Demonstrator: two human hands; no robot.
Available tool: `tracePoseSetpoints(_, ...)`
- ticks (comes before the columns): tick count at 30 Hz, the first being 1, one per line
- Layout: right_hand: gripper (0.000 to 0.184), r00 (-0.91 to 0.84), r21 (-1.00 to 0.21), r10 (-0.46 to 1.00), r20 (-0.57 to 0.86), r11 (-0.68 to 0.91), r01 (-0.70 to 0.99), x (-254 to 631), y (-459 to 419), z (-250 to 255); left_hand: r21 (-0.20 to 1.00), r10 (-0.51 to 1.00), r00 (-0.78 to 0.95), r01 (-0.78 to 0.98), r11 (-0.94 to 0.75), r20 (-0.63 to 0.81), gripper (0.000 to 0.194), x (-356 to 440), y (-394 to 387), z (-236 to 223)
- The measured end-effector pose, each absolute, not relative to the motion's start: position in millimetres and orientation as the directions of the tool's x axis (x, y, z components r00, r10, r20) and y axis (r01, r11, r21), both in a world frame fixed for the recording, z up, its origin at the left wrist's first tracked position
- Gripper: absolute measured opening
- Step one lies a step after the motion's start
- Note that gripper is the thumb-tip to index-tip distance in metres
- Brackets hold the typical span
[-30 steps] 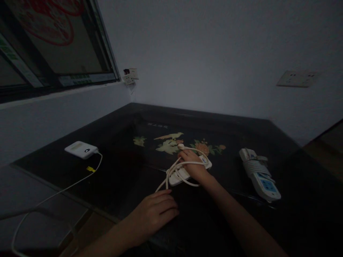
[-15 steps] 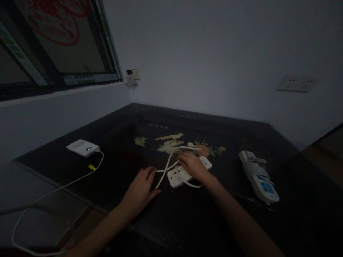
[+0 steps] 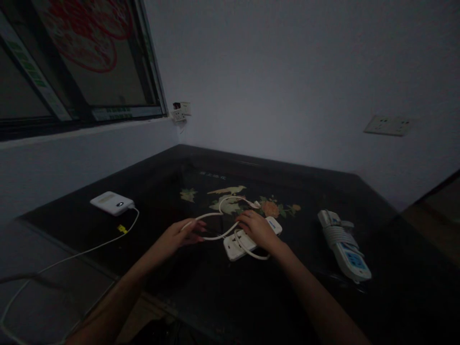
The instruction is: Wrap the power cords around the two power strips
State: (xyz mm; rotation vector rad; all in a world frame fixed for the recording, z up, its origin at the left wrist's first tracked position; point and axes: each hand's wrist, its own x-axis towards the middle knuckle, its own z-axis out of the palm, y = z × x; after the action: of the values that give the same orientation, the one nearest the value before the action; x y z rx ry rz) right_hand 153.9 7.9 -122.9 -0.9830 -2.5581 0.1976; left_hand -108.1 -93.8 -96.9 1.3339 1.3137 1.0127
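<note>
A white power strip (image 3: 234, 250) lies at a slant on the dark table, with part of its own white cable (image 3: 215, 237) looped across it. My right hand (image 3: 254, 227) rests over the strip's middle, fingers closed on the cable there and hiding some of the sockets. To the left, my left hand (image 3: 182, 234) has the cable between thumb and fingers, holding out a wide bend just above the table. From that bend the cable curves back to a white plug (image 3: 255, 204) lying behind my right hand.
At right lies a second power strip (image 3: 354, 263) with its grey-white cable wound round it. A white box-shaped device (image 3: 112, 203) with a thin white cable and yellow tag (image 3: 122, 229) sits at left. The dark table (image 3: 201, 297) meets walls at the back and left.
My left hand has moved slightly left and up, pulling the cable into a wider bend. The plug end has shifted a little. My right hand stays over the strip.
</note>
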Motion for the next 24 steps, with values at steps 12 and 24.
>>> tracePoseSetpoints(12, 0.02, -0.728, -0.228, 0.637, 0.254, 0.771, 0.595, 154, 0, -116, 0.911, 0.888, -0.413, -0.413, 0.017, -0.203, 0.023, -178, -43, -103)
tracePoseSetpoints(24, 0.018, -0.743, -0.238, 0.638, 0.202, 0.768, 0.595, 152, 1, -115, 0.574, 0.802, -0.373, 0.817, 0.047, 0.466, 0.06, -199, -29, -131)
